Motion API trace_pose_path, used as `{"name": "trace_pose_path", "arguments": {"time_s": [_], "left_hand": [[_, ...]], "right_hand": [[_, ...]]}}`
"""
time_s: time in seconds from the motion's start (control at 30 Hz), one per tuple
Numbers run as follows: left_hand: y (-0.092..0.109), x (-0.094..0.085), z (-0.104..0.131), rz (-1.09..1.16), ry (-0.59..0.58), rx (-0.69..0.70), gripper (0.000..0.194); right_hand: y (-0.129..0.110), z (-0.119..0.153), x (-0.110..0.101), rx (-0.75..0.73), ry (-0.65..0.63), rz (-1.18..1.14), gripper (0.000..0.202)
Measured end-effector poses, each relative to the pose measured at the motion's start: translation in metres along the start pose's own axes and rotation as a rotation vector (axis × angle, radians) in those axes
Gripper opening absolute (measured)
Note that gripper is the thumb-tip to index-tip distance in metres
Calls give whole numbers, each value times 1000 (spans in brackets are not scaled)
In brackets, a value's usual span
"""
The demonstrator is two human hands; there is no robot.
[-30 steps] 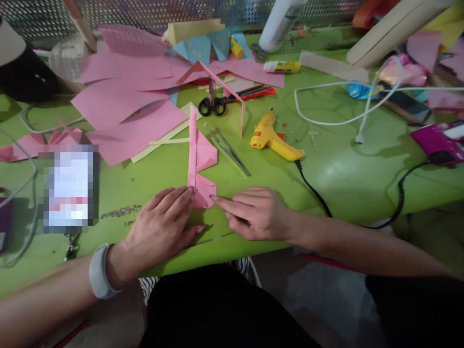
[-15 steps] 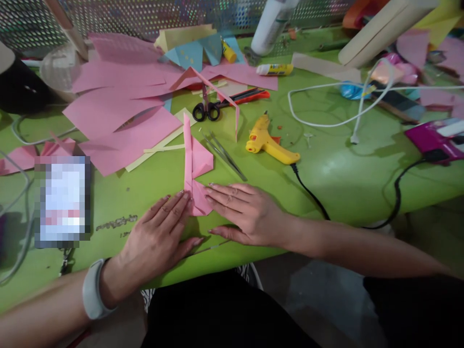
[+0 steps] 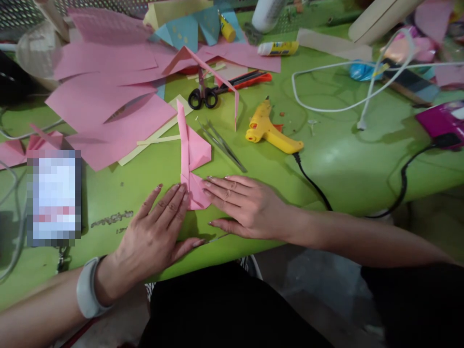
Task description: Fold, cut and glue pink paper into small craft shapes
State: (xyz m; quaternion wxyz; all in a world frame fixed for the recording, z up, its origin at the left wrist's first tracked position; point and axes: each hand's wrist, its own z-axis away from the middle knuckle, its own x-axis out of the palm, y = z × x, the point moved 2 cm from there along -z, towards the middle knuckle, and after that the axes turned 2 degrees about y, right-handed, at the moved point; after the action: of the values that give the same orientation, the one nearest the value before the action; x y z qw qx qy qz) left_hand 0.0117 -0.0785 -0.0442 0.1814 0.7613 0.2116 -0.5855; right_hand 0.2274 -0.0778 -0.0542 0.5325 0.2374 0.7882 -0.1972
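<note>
A folded pink paper piece point(image 3: 195, 150), with a long narrow strip along its left side and two angular flaps on its right, lies flat on the green table point(image 3: 152, 169). My left hand point(image 3: 155, 232) is open, its fingertips resting on the lower left edge of the paper. From the other side, my right hand point(image 3: 250, 205) lies open with its fingertips on the lower flap. Just beyond the paper are metal tweezers point(image 3: 226, 149). To their right lies a yellow glue gun point(image 3: 271, 130). Fingers cover part of the lower paper.
Pink paper sheets point(image 3: 108, 92) spread across the back left. Black-handled scissors point(image 3: 203, 96) and a glue stick point(image 3: 278, 48) lie behind the tweezers. At left rests a phone point(image 3: 54, 195), its screen blurred. A white cable point(image 3: 326, 109) loops at the right.
The head view has tilted slightly downward. My left index finger has spread away from the other fingers. Both hands stay at the lower part of the pink paper.
</note>
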Motion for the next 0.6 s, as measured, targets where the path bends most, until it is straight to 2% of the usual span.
{"name": "trace_pose_path", "arguments": {"time_s": [0.2,0.33,0.4,0.53,0.6], "left_hand": [[1,2,1,5,6,-22,66],[-3,1,0,9,36,-60,48],[-8,0,0,13,58,-123,45],[-24,-2,-1,110,130,-305,64],[-32,-3,-3,213,155,-297,52]], "right_hand": [[-1,1,1,-1,13,-7,46],[0,2,2,16,2,-32,44],[1,2,2,21,7,-45,43],[1,3,2,21,19,-62,43],[1,3,2,25,17,-47,42]]}}
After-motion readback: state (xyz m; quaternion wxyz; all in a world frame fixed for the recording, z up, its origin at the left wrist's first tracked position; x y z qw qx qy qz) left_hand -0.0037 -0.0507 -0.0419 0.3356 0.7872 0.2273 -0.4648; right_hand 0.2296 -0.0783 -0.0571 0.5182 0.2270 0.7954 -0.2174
